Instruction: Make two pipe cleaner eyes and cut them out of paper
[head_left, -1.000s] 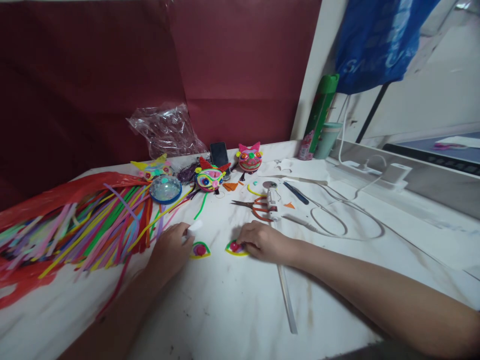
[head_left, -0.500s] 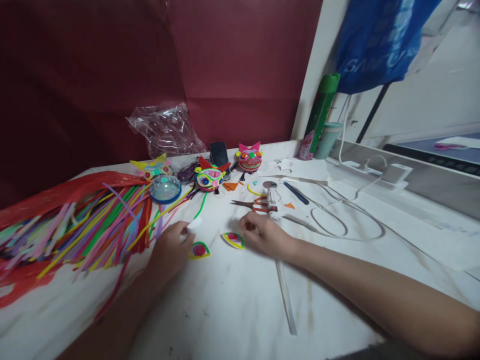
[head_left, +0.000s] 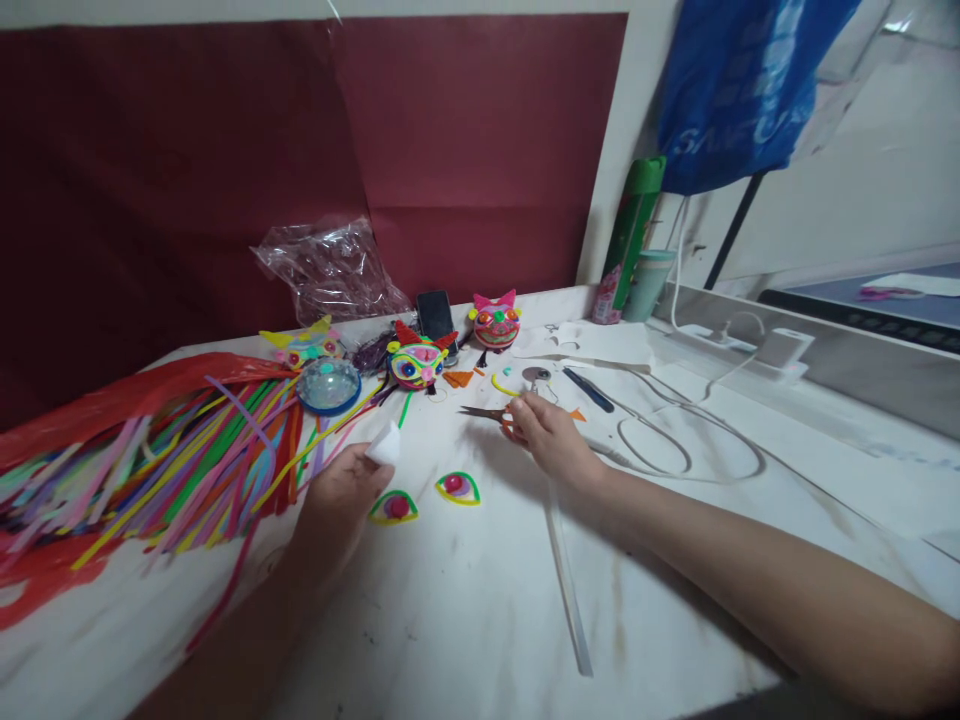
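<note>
My left hand [head_left: 341, 495] pinches a small white piece of paper [head_left: 385, 444] between thumb and fingers. My right hand [head_left: 551, 432] has its fingers closed at the orange handles of a pair of scissors [head_left: 486, 412], whose blades point left on the table. Part of the handles is hidden under the fingers, and the hand also covers much of a white glue gun [head_left: 541, 388]. Between my hands lie two eye-shaped pieces edged in green and yellow with red centres, the left eye piece [head_left: 395, 508] and the right eye piece [head_left: 458, 488].
Colourful pipe cleaners [head_left: 202, 450] spread over red plastic at left, beside a blue-rimmed round container [head_left: 328, 385]. Behind are a lion-like red-eared ornament [head_left: 418, 365], a pink-eared one [head_left: 496, 322] and a phone [head_left: 436, 314]. A dark-blue cutter [head_left: 589, 388], cables and a clear glue stick [head_left: 568, 590] lie at right.
My right hand has moved from beside the right eye piece up and right to the scissors' handles. That eye piece now lies flatter. The white paper in my left hand shows larger.
</note>
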